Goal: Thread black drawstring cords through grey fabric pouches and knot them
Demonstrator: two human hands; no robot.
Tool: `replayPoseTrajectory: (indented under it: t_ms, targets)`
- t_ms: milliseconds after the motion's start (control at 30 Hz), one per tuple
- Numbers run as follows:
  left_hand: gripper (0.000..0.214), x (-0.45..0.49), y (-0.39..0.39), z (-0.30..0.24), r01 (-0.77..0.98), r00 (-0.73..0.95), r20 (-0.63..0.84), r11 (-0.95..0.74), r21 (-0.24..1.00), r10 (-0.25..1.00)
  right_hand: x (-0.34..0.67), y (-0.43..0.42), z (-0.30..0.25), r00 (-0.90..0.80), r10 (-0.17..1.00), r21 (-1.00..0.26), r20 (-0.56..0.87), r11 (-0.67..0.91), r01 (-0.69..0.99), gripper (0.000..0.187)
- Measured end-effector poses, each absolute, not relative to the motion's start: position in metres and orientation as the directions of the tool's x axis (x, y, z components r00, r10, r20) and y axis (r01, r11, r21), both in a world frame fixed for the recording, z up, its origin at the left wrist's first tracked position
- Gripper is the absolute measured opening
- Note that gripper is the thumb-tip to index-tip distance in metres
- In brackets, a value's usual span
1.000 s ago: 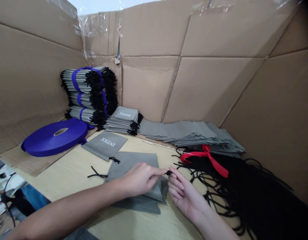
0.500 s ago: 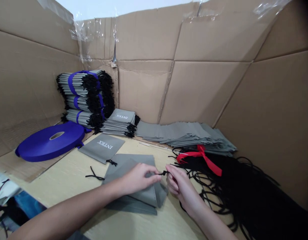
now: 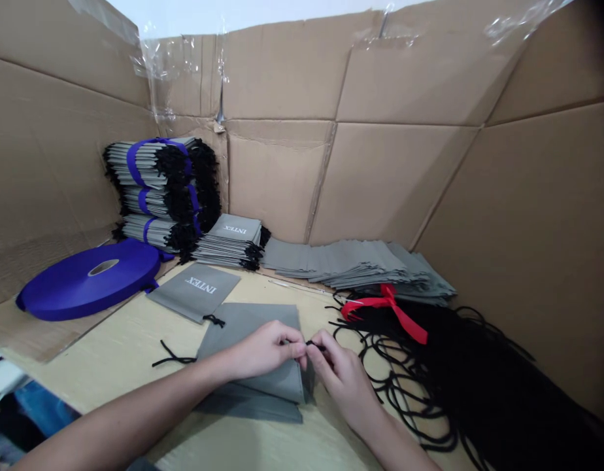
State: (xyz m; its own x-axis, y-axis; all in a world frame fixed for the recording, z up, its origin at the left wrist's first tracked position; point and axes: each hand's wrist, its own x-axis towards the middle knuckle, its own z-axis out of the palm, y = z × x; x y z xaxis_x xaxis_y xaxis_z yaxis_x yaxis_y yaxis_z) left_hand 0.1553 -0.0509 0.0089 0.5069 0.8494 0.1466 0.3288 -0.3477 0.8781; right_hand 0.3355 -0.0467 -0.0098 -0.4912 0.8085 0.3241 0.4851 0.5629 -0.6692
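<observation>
Between the fingertips of the left hand [image 3: 275, 350] and the right hand [image 3: 344, 379], a short length of black cord [image 3: 310, 343] is pinched, both hands narrow and nearly touching. Step in hand, as judged: working the cord at or near a knot; the knot itself is largely covered by the fingers. The next move appears to call for a firm, even pull by both hands along the cord. The visible length runs roughly crosswise, from one hand to the other. A grey pouch [image 3: 250, 318] lies flat on the counter [image 3: 287, 448], partly beneath the left hand; a double cord tail [image 3: 173, 357] emerges at its left edge and points away leftward. The pouch's long axis cannot be confirmed, as the hand and forearm cover much of it. Beyond the left hand, to its left, lies a printed pouch [image 3: 197, 291], its knotted cord end turned towards that hand. Right of the right hand, noted: a mass of loose black cords [image 3: 478, 379] and a red ribbon [image 3: 404, 319].
</observation>
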Motion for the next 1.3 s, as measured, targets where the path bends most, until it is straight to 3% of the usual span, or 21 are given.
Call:
replayPoseTrajectory:
  t_ms: [233, 433, 567, 767, 1000, 1200, 1300]
  targets:
    - [0.033, 0.155, -0.051, 0.011, 0.32, 0.507, 0.137, -0.333, 0.887, 0.851, 0.329, -0.045, -0.016, -0.425, 0.887, -0.971, 0.179, 0.229, 0.07, 0.038]
    - [0.027, 0.158, -0.058, 0.02, 0.364, 0.49, 0.162, -0.37, 0.855, 0.857, 0.327, -0.046, -0.021, -0.361, 0.916, -0.962, 0.175, 0.081, -0.261, 0.041]
    - [0.026, 0.159, -0.058, 0.019, 0.385, 0.484, 0.17, -0.384, 0.839, 0.858, 0.326, -0.045, -0.021, -0.347, 0.922, -0.919, 0.169, 0.02, -0.395, 0.039]
    - [0.026, 0.158, -0.056, 0.017, 0.413, 0.489, 0.171, -0.4, 0.819, 0.855, 0.329, -0.042, -0.018, -0.347, 0.923, -0.928, 0.167, 0.028, -0.372, 0.041]
    - [0.031, 0.155, -0.054, 0.012, 0.368, 0.532, 0.151, -0.388, 0.845, 0.833, 0.335, -0.032, -0.021, -0.471, 0.874, -0.969, 0.122, 0.003, -0.246, 0.041]
    - [0.036, 0.156, -0.057, 0.017, 0.333, 0.523, 0.147, -0.36, 0.872, 0.84, 0.332, -0.037, -0.022, -0.429, 0.896, -0.992, 0.115, 0.129, 0.004, 0.055]
    - [0.036, 0.157, -0.058, 0.018, 0.27, 0.543, 0.161, -0.353, 0.896, 0.824, 0.328, -0.046, -0.017, -0.472, 0.87, -0.984, 0.142, 0.177, 0.03, 0.06]
